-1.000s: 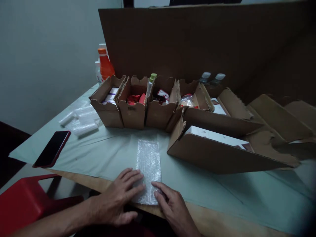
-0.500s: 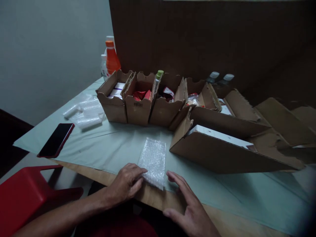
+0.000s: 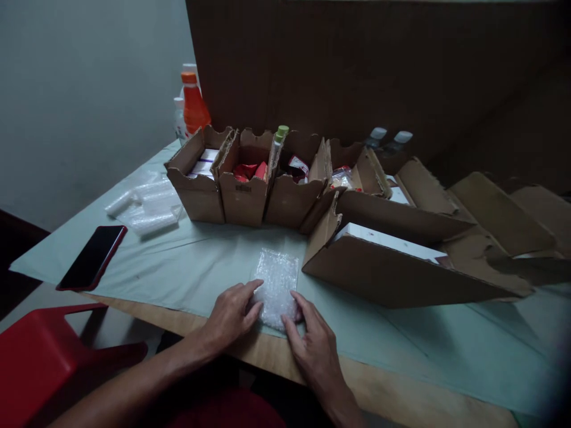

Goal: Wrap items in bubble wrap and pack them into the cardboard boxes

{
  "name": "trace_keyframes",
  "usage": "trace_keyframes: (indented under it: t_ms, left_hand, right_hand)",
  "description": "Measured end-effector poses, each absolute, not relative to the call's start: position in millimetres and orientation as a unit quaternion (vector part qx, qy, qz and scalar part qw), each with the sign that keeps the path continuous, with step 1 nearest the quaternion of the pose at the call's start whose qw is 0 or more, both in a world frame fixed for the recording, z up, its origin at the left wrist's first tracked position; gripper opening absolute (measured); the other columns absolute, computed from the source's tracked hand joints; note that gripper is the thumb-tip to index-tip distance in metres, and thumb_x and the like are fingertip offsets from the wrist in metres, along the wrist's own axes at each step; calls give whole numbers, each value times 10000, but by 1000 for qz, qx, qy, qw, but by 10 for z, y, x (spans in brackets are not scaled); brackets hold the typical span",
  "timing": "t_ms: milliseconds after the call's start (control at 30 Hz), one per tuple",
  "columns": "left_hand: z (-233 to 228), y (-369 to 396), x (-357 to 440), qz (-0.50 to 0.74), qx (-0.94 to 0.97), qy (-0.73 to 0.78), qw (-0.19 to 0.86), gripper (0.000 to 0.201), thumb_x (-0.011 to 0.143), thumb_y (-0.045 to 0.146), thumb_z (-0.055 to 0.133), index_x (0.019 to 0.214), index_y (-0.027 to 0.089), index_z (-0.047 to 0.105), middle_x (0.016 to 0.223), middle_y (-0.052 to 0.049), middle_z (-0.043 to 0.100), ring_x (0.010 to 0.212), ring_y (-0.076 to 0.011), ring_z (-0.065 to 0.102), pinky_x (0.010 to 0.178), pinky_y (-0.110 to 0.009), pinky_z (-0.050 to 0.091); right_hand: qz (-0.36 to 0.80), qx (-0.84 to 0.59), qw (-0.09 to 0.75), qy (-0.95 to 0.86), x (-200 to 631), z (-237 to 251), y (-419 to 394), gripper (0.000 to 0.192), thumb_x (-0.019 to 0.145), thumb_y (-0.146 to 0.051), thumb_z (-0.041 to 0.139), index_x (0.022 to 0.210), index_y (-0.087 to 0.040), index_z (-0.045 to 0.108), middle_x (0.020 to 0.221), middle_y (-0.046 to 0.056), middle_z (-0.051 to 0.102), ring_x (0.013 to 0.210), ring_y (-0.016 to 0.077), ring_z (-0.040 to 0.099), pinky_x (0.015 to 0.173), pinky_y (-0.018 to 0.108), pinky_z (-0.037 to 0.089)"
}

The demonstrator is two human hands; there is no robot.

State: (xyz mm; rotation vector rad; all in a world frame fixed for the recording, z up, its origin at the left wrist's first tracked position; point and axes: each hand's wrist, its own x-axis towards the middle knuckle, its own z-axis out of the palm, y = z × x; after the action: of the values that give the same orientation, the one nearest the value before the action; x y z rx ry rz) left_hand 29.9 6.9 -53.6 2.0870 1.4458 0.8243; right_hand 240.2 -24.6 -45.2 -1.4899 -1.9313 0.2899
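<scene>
— Since half a second ago, what has been changed?

— Both hands have been brought onto the bubble wrap (image 3: 276, 285). Earlier the right hand (image 3: 312, 345) was held off to the side with fingers spread; now its fingertips are set on the wrap's near right corner. The left hand (image 3: 232, 315) has been kept at the near left edge. The sheet also looks shorter than a second ago, as if its near end had been turned over, though the fold itself cannot be made out.

— How are the hands held?

— Neither is clenched. Both are laid nearly flat, fingers curled lightly, pressing on the wrap from 7 and 5 o'clock of it. Nothing is gripped.

— Why that way?

— As judged, the light sheet is being pinned flat against the bench (image 3: 187, 273) so it is not shifted.

— Where is it lying, and how is it pointed?

— It is spread near the bench's front edge, just short of the big carton (image 3: 401, 279) at its 2 o'clock. Its long axis is run from 6 to 12 o'clock, tilted slightly right, the far end aimed at the row of small boxes (image 3: 245, 190).

— Anything else nearby?

— A phone (image 3: 91, 258) at 9 o'clock and plastic bags (image 3: 147, 208) at 10 o'clock.
</scene>
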Motion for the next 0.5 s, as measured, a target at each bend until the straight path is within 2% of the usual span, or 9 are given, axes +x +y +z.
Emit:
trace_keyframes:
  t_ms: [100, 200, 267, 367, 433, 500]
  left_hand:
    - [-550, 97, 328, 287, 781, 518, 199, 401, 894, 178, 554, 1292, 147, 587, 976, -87, 724, 826, -218, 688, 756, -341, 569]
    - [-528, 91, 323, 280, 794, 517, 156, 383, 915, 183, 547, 1297, 155, 568, 975, -93, 689, 844, -226, 669, 746, -347, 572]
    - [-495, 65, 288, 295, 804, 503, 116, 400, 920, 227, 575, 1313, 152, 549, 1122, -145, 658, 977, -262, 651, 826, -397, 571]
    - [-441, 6, 193, 294, 849, 432, 79, 486, 892, 275, 643, 1345, 146, 525, 1422, -212, 514, 1284, -341, 513, 1022, -502, 490]
    - [-417, -30, 125, 265, 879, 388, 82, 467, 882, 216, 638, 1333, 145, 541, 1480, -202, 484, 1385, -356, 419, 1079, -530, 438]
    - [-399, -56, 77, 252, 889, 370, 93, 400, 877, 128, 593, 1277, 146, 584, 1441, -179, 543, 1405, -348, 403, 1086, -534, 423]
  right_hand:
    - [-15, -526, 343, -778, 2427, -371, -383, 345, 935, -198, 594, 1280, -184, 589, 1137, 120, 706, 1044, 254, 657, 891, 401, 499]
    - [-19, -475, 278, -835, 2391, -322, -437, 374, 919, -170, 594, 1292, -196, 589, 1311, 130, 651, 1238, 293, 565, 995, 456, 427]
    - [-3, -458, 242, -855, 2353, -345, -398, 371, 928, -183, 569, 1298, -193, 594, 1383, 118, 621, 1304, 307, 521, 1034, 478, 390]
    - [0, -454, 245, -857, 2328, -424, -280, 316, 950, -143, 517, 1245, -186, 624, 1329, 96, 670, 1253, 288, 569, 1019, 465, 388]
    - [-2, -442, 265, -857, 2339, -446, -217, 298, 960, -101, 489, 1208, -181, 634, 1242, 85, 718, 1170, 265, 624, 989, 452, 401]
    - [16, -430, 284, -857, 2364, -413, -192, 278, 968, -90, 483, 1183, -177, 636, 1150, 78, 750, 1070, 239, 669, 949, 431, 429]
